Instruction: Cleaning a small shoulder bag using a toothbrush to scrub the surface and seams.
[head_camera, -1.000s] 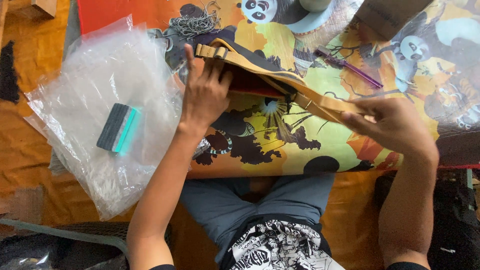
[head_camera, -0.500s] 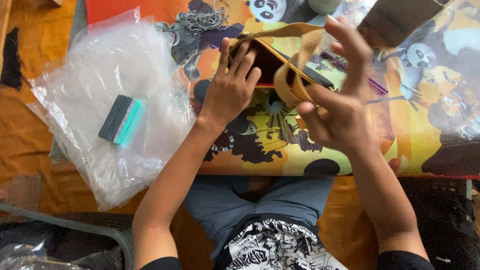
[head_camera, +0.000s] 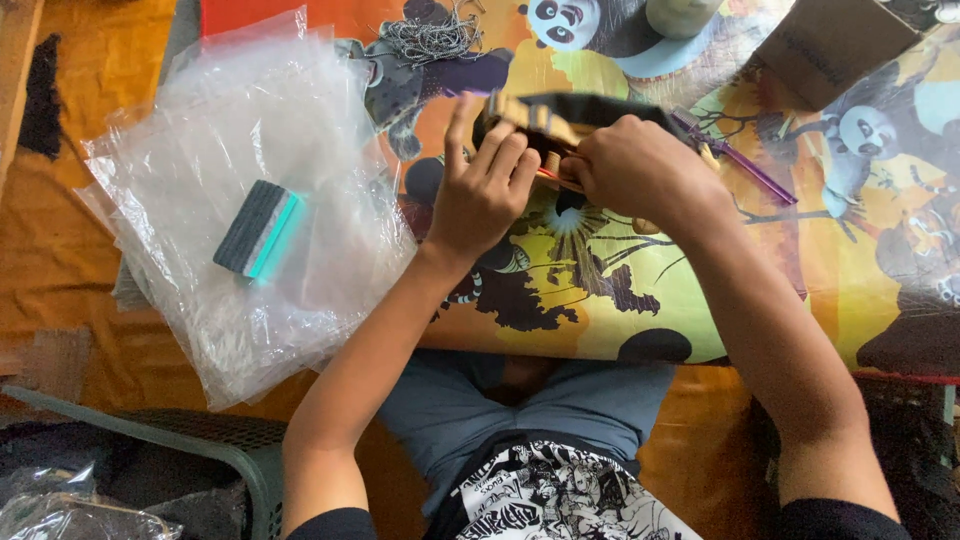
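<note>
Tan and black, a small pouch (head_camera: 545, 120) with a woven strap sits between both hands, up near 12 o'clock on the bench (head_camera: 640, 300). The left hand (head_camera: 482, 190) is half open. Its fingers stick up and lean on the near side of the pouch, and the thumb is tucked low. The right hand (head_camera: 640, 172) is curled tight like a fist and grips the pouch from the 3 o'clock side. The two hands are close together, almost touching. What is inside the pouch cannot be seen.

The bench has a shiny, smooth cover with bright cartoon pandas in yellow, orange and black. At 9 o'clock lies a pile of clear plastic bags (head_camera: 250, 200), thin and crinkly. On top of them rests a little block (head_camera: 262, 230), dark grey and fuzzy with a teal edge. At 11 o'clock is a tangle of thin grey cord (head_camera: 432, 38). A purple stick (head_camera: 745, 165) lies slanted at 2 o'clock, just past the right hand. A brown cardboard box (head_camera: 835, 45) sits in the far corner at 1 o'clock. A round pale roll (head_camera: 682, 15) peeks in at the top edge.
</note>
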